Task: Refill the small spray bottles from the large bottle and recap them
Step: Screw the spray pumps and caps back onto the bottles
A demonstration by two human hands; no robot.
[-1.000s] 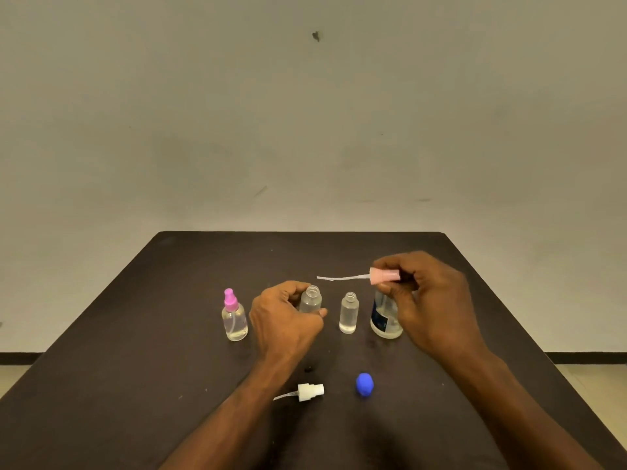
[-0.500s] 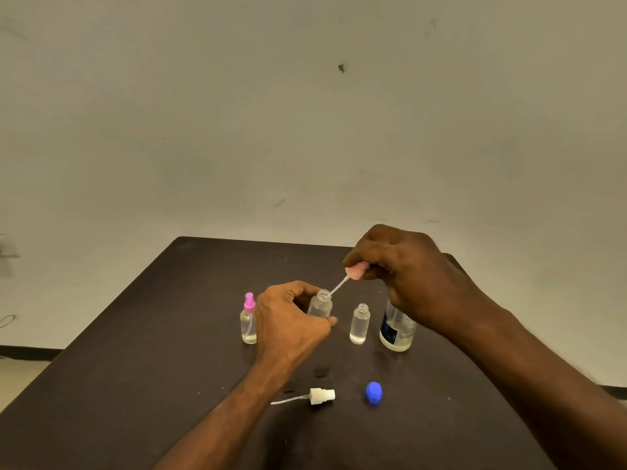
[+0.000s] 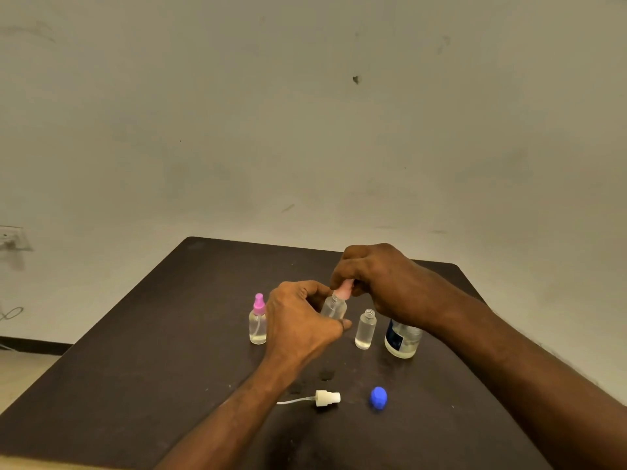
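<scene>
Head view: smooth pale-pink spray cap (image 3: 343, 289) on clear cylindrical bottle (image 3: 334, 307).

Pink sprayer (image 3: 343, 289) atop tilted clear bottle (image 3: 333, 307)

On the desk (image 3: 142, 351), capped bottle (image 3: 258, 322), held bottle (image 3: 334, 307), open bottle (image 3: 365, 329) and large bottle (image 3: 402, 339) stand left to right. Spray head (image 3: 326, 398) and cap (image 3: 378, 397) lie nearer, cap rightward.

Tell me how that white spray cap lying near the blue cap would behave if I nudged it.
The white spray cap lies on its side, so its round body would probably roll. It looks light, and its thin tube likely flexes.
</scene>
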